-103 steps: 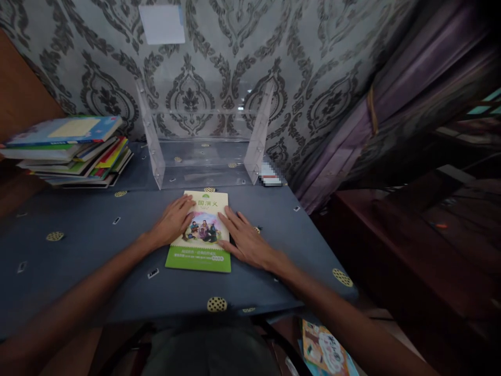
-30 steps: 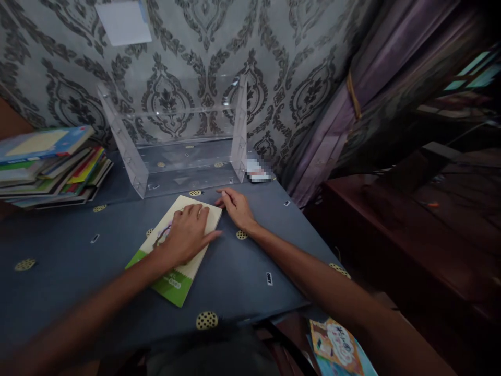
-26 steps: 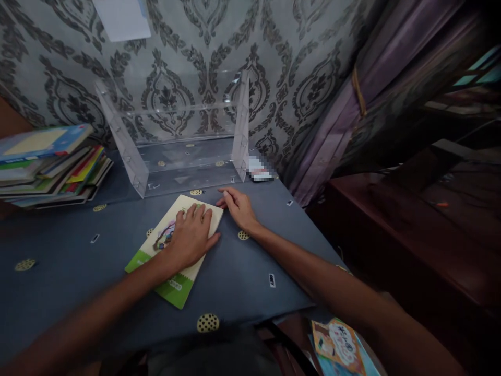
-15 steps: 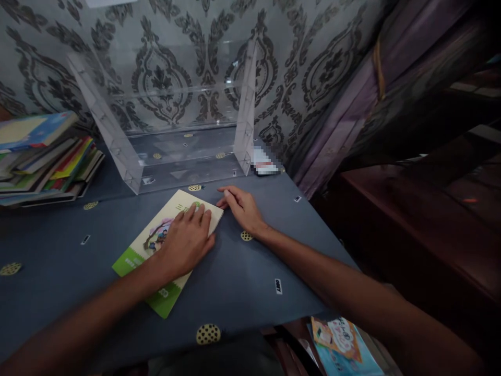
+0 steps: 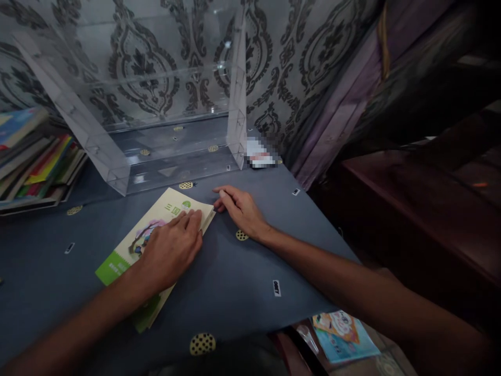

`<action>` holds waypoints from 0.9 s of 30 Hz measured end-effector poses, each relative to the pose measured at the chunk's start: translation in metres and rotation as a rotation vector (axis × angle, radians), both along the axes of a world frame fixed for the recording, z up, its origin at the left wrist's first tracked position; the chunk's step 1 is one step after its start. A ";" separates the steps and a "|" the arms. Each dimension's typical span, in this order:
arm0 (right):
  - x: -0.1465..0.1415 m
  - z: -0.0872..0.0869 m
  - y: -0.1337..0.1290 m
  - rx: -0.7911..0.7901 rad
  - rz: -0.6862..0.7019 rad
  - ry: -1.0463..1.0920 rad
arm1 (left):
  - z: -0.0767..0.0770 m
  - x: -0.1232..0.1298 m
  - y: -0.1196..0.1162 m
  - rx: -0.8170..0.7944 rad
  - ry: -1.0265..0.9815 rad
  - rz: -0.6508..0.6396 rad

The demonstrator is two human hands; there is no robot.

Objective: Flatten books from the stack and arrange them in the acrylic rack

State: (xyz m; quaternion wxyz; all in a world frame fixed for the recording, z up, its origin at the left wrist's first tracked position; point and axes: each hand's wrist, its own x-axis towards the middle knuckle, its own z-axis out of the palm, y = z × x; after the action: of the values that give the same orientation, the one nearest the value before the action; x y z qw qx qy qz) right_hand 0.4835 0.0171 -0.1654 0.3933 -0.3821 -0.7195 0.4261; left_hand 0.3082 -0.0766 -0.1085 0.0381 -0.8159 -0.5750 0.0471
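A cream and green paperback book [image 5: 180, 199] lies at a slant on the dark blue tablecloth, its cover showing a pink tree picture. My left hand [image 5: 172, 250] is on top of it, fingers close together near its right edge and thumb along that side. That edge stands slightly raised, with pages showing. My right hand [image 5: 240, 209] rests on its side on the cloth, just right of the book's upper corner and apart from it. Its fingers are loosely bent and hold nothing.
A clear acrylic rack [image 5: 111, 156] stands at the back against the patterned wall. A stack of books [image 5: 35, 167] is at the left. A partly blurred-out item [image 5: 261, 154] lies beside the rack. Below the table's front edge lies a blue and orange booklet [image 5: 344, 339].
My left fingers have drawn in toward the book's right edge, which has lifted a little. My right hand keeps its pose. The view has shifted, moving the rack and book stack leftward.
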 end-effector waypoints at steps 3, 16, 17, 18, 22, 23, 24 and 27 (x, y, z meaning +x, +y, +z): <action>-0.001 0.000 0.000 0.021 -0.014 -0.022 | 0.001 -0.002 0.001 0.009 -0.031 -0.015; -0.002 0.000 0.001 0.062 -0.038 -0.060 | 0.004 -0.005 0.003 0.016 -0.054 -0.004; -0.001 0.000 0.001 0.064 -0.040 -0.063 | 0.004 -0.005 0.003 0.010 -0.049 -0.001; -0.001 0.000 0.001 0.064 -0.042 -0.065 | 0.004 -0.006 0.003 0.003 -0.042 0.005; -0.001 0.000 0.001 0.061 -0.049 -0.061 | 0.006 -0.006 0.004 -0.019 -0.023 0.024; -0.001 0.001 0.001 0.062 -0.053 -0.057 | 0.006 -0.006 0.004 -0.022 -0.021 0.026; -0.001 0.001 0.001 0.066 -0.059 -0.053 | 0.006 -0.007 0.004 -0.024 -0.019 0.030; -0.001 0.002 0.000 0.091 -0.081 -0.042 | 0.006 -0.008 0.004 -0.028 -0.016 0.049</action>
State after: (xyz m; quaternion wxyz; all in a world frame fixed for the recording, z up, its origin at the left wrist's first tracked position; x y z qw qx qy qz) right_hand 0.4829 0.0176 -0.1631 0.4120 -0.4015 -0.7301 0.3686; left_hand 0.3003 -0.0725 -0.1024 0.0210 -0.8023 -0.5945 0.0496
